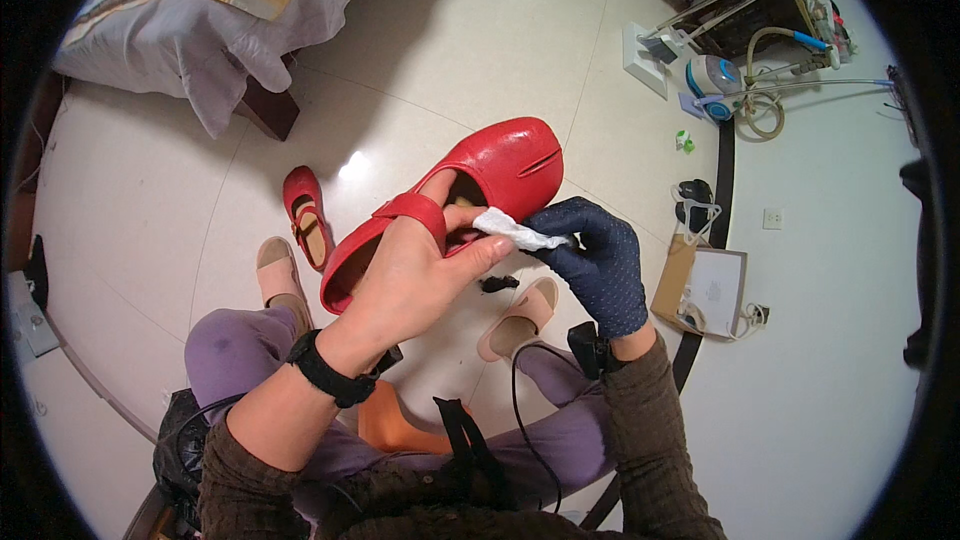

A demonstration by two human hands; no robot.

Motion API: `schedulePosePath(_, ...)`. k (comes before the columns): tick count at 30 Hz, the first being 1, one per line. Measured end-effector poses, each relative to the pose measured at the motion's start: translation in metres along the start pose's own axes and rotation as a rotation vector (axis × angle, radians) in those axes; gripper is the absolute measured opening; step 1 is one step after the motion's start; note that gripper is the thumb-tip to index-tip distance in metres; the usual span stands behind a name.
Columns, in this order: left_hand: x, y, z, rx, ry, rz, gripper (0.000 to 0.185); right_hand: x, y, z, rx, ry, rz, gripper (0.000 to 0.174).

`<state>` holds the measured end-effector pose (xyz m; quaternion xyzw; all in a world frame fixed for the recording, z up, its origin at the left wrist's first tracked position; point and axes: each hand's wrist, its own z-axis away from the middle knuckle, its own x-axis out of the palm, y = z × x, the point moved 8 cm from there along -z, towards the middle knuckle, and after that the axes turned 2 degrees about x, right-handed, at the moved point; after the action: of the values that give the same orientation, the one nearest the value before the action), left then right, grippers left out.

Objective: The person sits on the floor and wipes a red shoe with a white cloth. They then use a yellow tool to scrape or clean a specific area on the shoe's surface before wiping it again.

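Observation:
My bare left hand [420, 266] holds a red leather strap shoe [510, 154] up before me, toe pointing away to the upper right. Its fingers pass under the strap into the shoe's opening, and the thumb lies near the side edge. In a dark blue dotted glove, my right hand [592, 255] pinches a crumpled white cloth or tissue [517, 231] at the shoe's side, close to my left thumb. The matching red shoe [302, 195] stands on the floor to the left, beyond my slippered foot. What the left fingertips touch inside is hidden.
A small black item [499, 283] lies on the floor between my feet. An orange stool [405, 420] is beneath me. At the upper left stands a bed with a grey sheet [157, 37]. A cardboard box [675, 277], vacuum cleaner [712, 82] and mops line the right wall.

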<state>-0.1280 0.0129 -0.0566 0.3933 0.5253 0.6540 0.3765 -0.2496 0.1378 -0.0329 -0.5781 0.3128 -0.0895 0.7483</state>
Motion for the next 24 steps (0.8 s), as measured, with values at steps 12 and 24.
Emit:
schedulePosePath(12, 0.001, -0.008, -0.003, -0.022, 0.069, 0.081, 0.054, 0.007, -0.019, 0.007, -0.154, -0.016, 0.288, 0.031)
schedulePosePath(24, 0.009, -0.003, -0.002, -0.156, -0.015, 0.027, 0.065, -0.046, -0.033, 0.004, -0.353, 0.246, 0.701, 0.050)
